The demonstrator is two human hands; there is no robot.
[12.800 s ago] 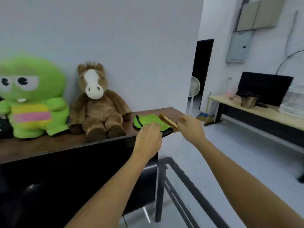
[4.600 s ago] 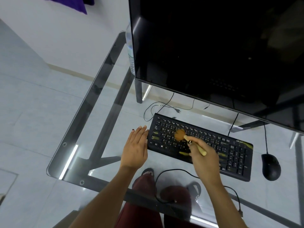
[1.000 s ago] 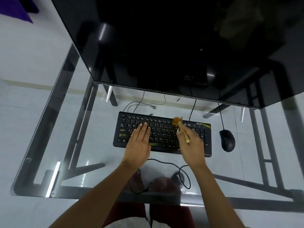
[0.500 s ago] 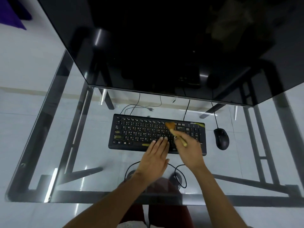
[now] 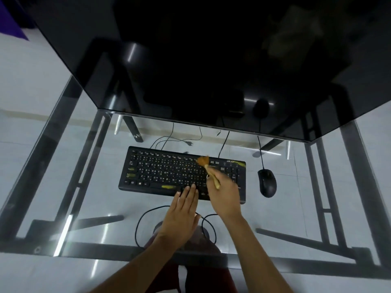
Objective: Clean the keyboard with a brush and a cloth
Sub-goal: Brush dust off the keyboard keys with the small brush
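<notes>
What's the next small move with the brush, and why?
Probably sweep the brush right, over the numpad. The right hand grips it with bristles on the keyboard's top row, next to that block, and a yellow smear shows near its top right corner. The left hand lies flat at the front edge, fingertips on the keys, seemingly bracing it.

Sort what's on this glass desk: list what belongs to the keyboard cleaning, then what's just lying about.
In the job:
- black keyboard with yellow smears
- wooden-handled brush, gripped by the right hand, bristles on the top key rows
- left hand, fingers flat on the keyboard's front edge

Lying about:
- black mouse
- monitor
- loose cables
</notes>
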